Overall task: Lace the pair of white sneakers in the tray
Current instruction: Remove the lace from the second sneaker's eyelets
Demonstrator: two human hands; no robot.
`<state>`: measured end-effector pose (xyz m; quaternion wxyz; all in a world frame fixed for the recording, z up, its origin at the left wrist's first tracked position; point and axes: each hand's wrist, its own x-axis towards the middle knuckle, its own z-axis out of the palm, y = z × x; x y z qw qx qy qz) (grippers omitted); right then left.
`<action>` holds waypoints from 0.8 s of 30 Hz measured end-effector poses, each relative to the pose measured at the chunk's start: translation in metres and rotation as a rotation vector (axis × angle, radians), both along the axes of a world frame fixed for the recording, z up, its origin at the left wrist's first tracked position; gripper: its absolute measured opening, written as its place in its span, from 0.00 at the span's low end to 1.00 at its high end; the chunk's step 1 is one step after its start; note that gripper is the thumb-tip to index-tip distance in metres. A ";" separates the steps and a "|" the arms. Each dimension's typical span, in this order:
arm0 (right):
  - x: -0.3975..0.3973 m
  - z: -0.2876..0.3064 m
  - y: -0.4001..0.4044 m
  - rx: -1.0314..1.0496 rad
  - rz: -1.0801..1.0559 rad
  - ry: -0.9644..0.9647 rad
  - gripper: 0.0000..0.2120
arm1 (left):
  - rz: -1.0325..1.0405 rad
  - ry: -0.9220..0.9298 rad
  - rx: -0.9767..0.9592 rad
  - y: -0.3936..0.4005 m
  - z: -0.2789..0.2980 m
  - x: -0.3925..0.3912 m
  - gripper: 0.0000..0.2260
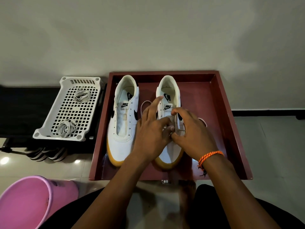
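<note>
A dark red tray (222,103) sits on the floor, its far edge against the wall, with two white sneakers side by side inside it, heels toward the far edge and toes toward the near edge. The left sneaker (123,119) lies along the tray's left wall with no lace in its eyelets. The right sneaker (170,100) sits about mid-tray, leaving a broad bare strip of tray floor between it and the right wall. A lace (145,103) loops out over the tray floor in the gap between the two shoes, and another bit shows just right of the right shoe.

Both hands meet over the middle of the right sneaker. The left hand (151,128) comes in from the near left, forefinger stretched toward the heel, the other fingers bent down at the eyelets; whether they pinch the lace cannot be told. The right hand (191,129), an orange thread band (210,157) on its wrist, curls its fingers and thumb around a strand of lace over the tongue.

Left of the tray, a white basket (54,123) holds two coiled laces, one (82,96) near its far end, one (66,128) near its near end. A pink tub (28,200) stands at the near left
</note>
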<state>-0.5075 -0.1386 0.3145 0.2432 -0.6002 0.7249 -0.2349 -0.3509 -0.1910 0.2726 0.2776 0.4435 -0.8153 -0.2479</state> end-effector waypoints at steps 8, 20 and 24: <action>0.000 -0.002 0.000 -0.010 0.008 -0.016 0.31 | 0.048 0.116 -0.008 -0.010 0.012 0.010 0.07; 0.000 -0.005 -0.002 -0.023 0.010 -0.025 0.30 | 0.105 0.353 0.116 -0.014 0.014 0.008 0.10; 0.000 -0.007 -0.002 -0.034 0.026 -0.075 0.30 | 0.005 -0.003 -0.022 -0.008 0.013 0.010 0.09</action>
